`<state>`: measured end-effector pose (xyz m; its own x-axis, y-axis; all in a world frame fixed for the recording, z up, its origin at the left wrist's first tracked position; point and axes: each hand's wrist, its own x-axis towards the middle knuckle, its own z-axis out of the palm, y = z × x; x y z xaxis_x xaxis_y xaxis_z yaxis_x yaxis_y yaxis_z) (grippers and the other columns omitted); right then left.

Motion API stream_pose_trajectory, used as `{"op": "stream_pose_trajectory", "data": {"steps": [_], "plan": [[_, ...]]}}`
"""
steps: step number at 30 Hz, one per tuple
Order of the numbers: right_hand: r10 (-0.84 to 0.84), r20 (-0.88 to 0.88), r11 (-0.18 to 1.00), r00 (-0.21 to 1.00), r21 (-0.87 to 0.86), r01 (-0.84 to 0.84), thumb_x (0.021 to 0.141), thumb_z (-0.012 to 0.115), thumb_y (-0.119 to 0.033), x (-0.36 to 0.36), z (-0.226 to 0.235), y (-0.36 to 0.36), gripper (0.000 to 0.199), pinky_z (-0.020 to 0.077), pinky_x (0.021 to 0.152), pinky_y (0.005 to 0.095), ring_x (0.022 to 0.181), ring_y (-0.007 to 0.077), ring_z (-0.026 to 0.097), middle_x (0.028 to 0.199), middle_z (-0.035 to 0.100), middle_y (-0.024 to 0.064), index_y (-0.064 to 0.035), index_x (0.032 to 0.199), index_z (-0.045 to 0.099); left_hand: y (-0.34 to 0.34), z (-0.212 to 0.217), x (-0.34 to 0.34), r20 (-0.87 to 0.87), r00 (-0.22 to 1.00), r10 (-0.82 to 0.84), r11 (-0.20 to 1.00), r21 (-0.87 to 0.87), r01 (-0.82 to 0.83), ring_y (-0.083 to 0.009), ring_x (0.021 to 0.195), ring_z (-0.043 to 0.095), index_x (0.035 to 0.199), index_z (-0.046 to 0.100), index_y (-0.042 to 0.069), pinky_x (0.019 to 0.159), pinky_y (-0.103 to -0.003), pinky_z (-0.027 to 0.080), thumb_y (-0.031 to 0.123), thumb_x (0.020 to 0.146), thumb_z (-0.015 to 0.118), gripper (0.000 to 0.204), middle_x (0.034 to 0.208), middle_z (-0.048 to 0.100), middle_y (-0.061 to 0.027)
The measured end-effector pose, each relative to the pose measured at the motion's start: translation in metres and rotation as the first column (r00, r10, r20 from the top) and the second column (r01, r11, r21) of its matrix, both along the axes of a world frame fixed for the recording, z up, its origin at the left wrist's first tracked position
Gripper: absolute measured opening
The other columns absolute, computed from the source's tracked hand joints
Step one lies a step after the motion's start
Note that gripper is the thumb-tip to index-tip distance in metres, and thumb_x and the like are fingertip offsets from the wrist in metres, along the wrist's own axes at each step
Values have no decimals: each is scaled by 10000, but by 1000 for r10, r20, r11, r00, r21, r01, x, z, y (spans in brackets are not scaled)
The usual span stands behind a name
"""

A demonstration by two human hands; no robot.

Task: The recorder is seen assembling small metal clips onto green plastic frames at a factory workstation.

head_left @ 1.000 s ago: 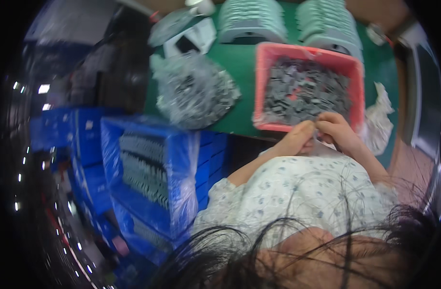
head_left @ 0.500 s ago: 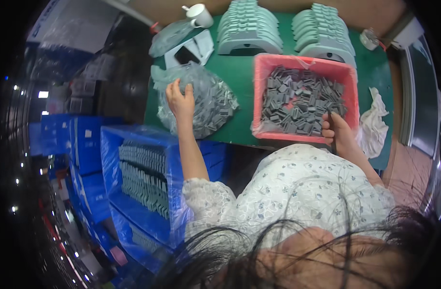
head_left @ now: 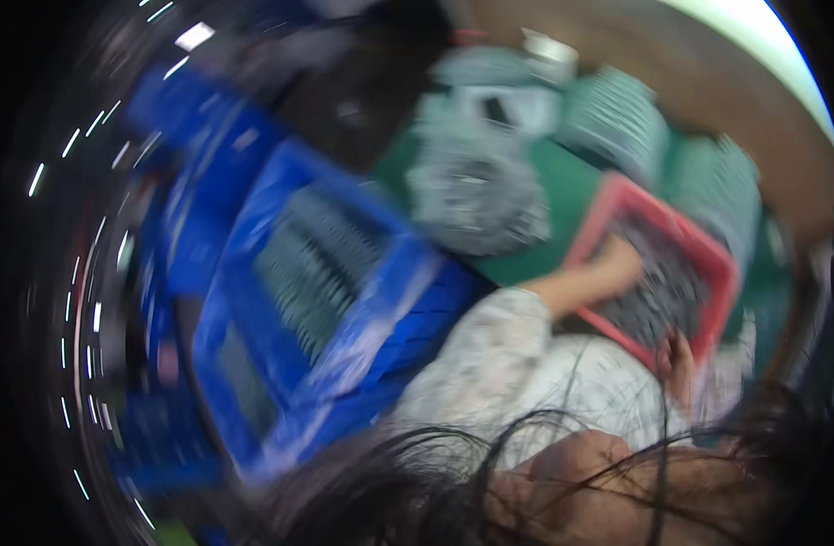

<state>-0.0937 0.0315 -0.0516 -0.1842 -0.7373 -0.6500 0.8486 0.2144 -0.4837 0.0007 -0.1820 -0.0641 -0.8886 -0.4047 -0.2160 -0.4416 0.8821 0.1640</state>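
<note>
The picture is smeared by motion. My left hand [head_left: 620, 266] reaches over the near left wall of a red plastic bin [head_left: 591, 218], among many small grey parts [head_left: 658, 296]. Its fingers are too blurred to read. By the bin's near right rim is my right hand [head_left: 679, 364], partly hidden by the wall, and what it holds, if anything, does not show. To the left, on the green table [head_left: 570, 168], lies a clear plastic bag of grey parts [head_left: 480, 205], apart from both hands.
Two rows of pale green curved pieces, a left row [head_left: 617, 123] and a right row [head_left: 722, 187], stand behind the bin. A white mug [head_left: 550, 59] sits at the back. Left of the table is a blue lined crate [head_left: 239, 214] holding grey-green pieces. White cloth [head_left: 728, 373] lies right of the bin.
My left hand has moved from the plastic bag rightward into the red bin. My right hand stays by the bin's near right side. The view has swung, tilting the whole scene.
</note>
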Motion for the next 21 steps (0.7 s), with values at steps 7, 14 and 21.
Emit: {"op": "stream_pose_trajectory", "data": {"steps": [7,14,21], "plan": [[140,132,990,981,-5,-141,875,445,-311,-23,-5,-23,171,266,388,173,495,34,348,673,437,-69,-172,954,504,-19,-61,-8,-224,974,27,999,-20,-33,-258,799,574,760,627,83,660,-396,428,264,652,605,212,845,586,-130],[291,-40,954,956,-70,-293,877,444,-299,6,13,-54,168,273,400,180,494,38,349,675,444,-68,-165,962,499,-15,-63,13,-547,832,-92,946,-309,-98,-223,717,565,671,606,104,595,-361,405,260,575,634,185,739,560,-71],[151,-59,989,987,21,-150,867,468,-289,13,29,-34,167,270,397,174,499,32,348,670,449,-73,-160,963,511,-12,-43,11,-629,769,-117,954,-287,-89,-222,661,571,645,556,103,558,-375,399,232,577,619,159,697,555,-58]]}}
